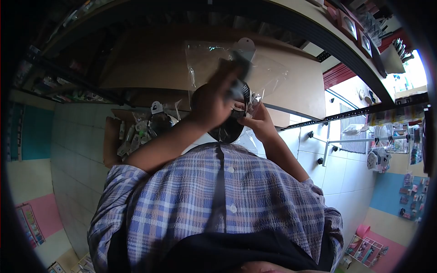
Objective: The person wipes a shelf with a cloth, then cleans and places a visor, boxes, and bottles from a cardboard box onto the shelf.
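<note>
My left hand (211, 102) is blurred by motion, its fingers closed round a dark hand tool (239, 66) with a lighter blue-grey part. The tool's exact kind is smeared. Just beside it, my right hand (260, 122) pinches a rounded black item (226, 132) close to my belly. White lettering shows on a dark strip of it, but I cannot make out its kind. Around and beyond the hands spreads a clear plastic bag (195, 61), with a pale hang tag (246, 45) with a hole at its far end.
A brown table board (150, 63) lies beyond my hands, under a dark shelf frame (282, 25). At the left, a cardboard box (111, 141) holds several clear-wrapped goods. A wheeled rack (327, 145) stands on the tiled floor (346, 175) at the right.
</note>
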`<state>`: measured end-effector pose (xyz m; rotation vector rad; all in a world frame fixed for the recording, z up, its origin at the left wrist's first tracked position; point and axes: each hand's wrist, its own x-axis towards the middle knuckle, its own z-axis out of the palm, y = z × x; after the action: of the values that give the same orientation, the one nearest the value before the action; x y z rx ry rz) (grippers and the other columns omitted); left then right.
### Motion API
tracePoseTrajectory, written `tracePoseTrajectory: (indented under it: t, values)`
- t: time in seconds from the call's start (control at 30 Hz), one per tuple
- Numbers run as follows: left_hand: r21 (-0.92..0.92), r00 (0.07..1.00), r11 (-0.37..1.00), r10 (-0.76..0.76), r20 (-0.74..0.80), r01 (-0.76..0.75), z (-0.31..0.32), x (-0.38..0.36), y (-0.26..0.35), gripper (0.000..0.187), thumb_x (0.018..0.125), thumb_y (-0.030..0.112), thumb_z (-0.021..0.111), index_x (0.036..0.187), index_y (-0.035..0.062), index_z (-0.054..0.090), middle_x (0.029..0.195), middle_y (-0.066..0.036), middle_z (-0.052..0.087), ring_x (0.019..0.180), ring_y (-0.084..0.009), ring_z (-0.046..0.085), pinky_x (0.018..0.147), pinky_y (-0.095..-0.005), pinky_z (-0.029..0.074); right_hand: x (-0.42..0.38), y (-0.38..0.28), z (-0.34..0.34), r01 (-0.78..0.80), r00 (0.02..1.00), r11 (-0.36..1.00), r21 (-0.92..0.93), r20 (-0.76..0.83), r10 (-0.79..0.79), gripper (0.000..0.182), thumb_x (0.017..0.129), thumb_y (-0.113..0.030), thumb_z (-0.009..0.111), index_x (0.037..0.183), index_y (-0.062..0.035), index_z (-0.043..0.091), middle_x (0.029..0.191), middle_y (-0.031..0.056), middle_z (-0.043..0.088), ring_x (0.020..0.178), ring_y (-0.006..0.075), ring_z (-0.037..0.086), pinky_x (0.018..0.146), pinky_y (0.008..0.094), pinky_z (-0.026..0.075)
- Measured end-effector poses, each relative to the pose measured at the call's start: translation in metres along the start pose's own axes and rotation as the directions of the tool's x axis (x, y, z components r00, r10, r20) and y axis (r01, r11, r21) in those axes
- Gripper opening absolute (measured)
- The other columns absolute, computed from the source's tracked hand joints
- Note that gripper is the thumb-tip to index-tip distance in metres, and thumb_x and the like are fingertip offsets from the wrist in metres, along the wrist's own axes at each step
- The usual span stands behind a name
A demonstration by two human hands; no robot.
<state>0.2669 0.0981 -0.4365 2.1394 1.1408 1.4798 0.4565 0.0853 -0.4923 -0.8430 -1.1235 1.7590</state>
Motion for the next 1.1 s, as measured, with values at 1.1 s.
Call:
tracePoseTrajectory:
  t: [1.1]
  values:
    - [0.287,0.851,0.854,-0.494,0.181,0.434,-0.052,-0.044,-0.031,0.049,0.080,-0.010,0.051,0.127,0.0048,0.053,0.119,-0.020,0.059,0.110,-0.0356,0.059,0.092,-0.0382,0.048,-0.015,-0.013,-0.059,0.038,0.952,0.985,0.166,-0.304,0.015,0.065,0.084,-0.006,0.056,0.144,-0.0043,0.030,0.137,0.0191,0.045,0.123,0.0327,0.050,0.096,0.0536,0.044]
